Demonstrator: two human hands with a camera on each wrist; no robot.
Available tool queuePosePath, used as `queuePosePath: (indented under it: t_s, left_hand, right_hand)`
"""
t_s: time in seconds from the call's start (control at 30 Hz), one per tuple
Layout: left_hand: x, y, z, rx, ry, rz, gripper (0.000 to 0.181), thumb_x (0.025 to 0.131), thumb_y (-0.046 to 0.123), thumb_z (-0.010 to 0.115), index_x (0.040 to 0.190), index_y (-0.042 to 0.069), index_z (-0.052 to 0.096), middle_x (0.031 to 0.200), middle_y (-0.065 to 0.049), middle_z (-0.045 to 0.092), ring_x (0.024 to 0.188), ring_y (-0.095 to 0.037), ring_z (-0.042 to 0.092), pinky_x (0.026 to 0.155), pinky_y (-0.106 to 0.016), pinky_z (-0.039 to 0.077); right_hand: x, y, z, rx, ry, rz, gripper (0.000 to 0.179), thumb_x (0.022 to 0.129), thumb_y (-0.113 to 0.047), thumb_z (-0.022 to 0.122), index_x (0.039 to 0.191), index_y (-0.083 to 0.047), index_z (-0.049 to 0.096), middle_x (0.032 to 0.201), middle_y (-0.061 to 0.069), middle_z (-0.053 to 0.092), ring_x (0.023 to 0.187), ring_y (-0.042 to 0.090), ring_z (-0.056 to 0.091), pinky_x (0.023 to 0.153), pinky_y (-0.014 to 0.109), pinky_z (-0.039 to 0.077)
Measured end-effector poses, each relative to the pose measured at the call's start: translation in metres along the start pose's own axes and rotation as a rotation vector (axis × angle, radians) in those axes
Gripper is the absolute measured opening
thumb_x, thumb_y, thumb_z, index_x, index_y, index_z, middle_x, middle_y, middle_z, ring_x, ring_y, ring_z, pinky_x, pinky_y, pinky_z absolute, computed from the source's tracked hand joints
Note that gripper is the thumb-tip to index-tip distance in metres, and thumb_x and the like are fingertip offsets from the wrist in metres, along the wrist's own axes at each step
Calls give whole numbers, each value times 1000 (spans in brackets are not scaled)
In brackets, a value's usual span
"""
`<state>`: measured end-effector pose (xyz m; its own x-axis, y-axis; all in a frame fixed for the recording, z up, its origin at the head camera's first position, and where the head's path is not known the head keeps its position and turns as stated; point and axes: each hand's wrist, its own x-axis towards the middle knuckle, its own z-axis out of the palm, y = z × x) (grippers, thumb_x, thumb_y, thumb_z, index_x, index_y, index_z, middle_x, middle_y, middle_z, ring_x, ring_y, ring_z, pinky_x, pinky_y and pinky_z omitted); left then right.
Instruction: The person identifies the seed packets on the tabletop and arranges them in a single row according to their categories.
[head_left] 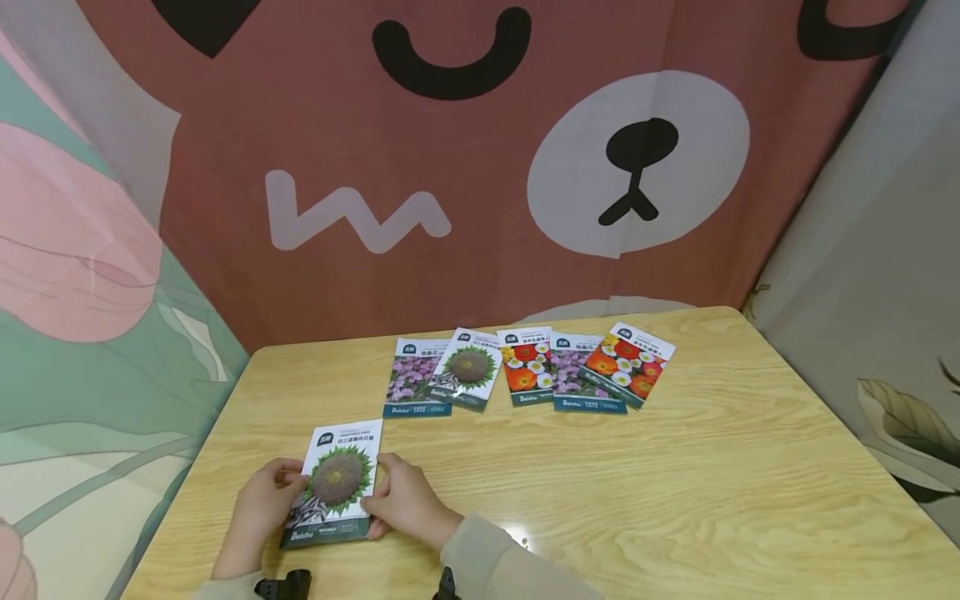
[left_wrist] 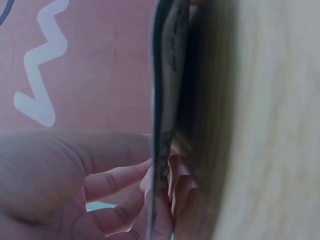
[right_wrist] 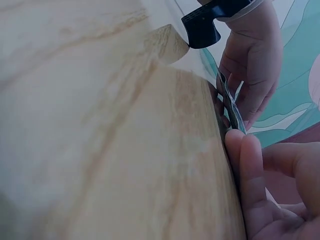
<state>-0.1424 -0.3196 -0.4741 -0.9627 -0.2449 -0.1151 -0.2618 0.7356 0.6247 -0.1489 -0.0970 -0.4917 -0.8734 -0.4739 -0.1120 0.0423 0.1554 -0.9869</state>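
Observation:
A seed packet with a sunflower picture (head_left: 339,477) is held up close over the front left of the table. My left hand (head_left: 262,508) pinches its left edge, thumb on the front. On the opposite edge my right hand (head_left: 408,500) pinches it the same way. The left wrist view shows the packet (left_wrist: 162,100) edge-on, slightly bowed, with the left hand's fingers (left_wrist: 117,180) on both sides of it. In the right wrist view the right fingertips (right_wrist: 245,150) are at the packet's edge, and the left hand (right_wrist: 255,65) grips the far side.
Toward the table's back edge lie several seed packets, partly overlapping: a purple-flower one (head_left: 416,379), a sunflower one (head_left: 468,368), an orange-and-white-flower one (head_left: 527,367), another purple one (head_left: 581,375) and another orange one (head_left: 630,364). A printed curtain (head_left: 480,167) hangs behind the wooden table (head_left: 675,500).

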Motion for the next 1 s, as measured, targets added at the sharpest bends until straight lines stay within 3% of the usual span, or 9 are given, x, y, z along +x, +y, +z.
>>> queuePosePath:
  t_s: [0.63,0.83,1.0]
  left_hand:
    - [-1,3,1,-24,8,-12,35,94,8,63,120,-14,57,98,-23,67,88,-32,64,64,-32,48]
    - [-3,4,0,-22,-4,-20,37,95,10,63,123,-14,55,101,-26,66,88,-34,64,62,-34,51]
    - [-5,5,1,-17,9,-23,38,96,12,60,125,-12,54,105,-27,65,93,-36,64,64,-36,54]
  right_hand:
    - [3,2,3,-16,39,-35,64,90,6,67,148,6,39,66,1,64,40,10,59,43,26,54]
    - [4,3,2,-1,30,-37,63,92,5,66,148,3,39,64,2,63,39,9,59,43,27,54]
    - [3,3,-3,44,-13,-38,58,94,4,65,147,1,41,66,6,64,44,15,63,47,28,56]
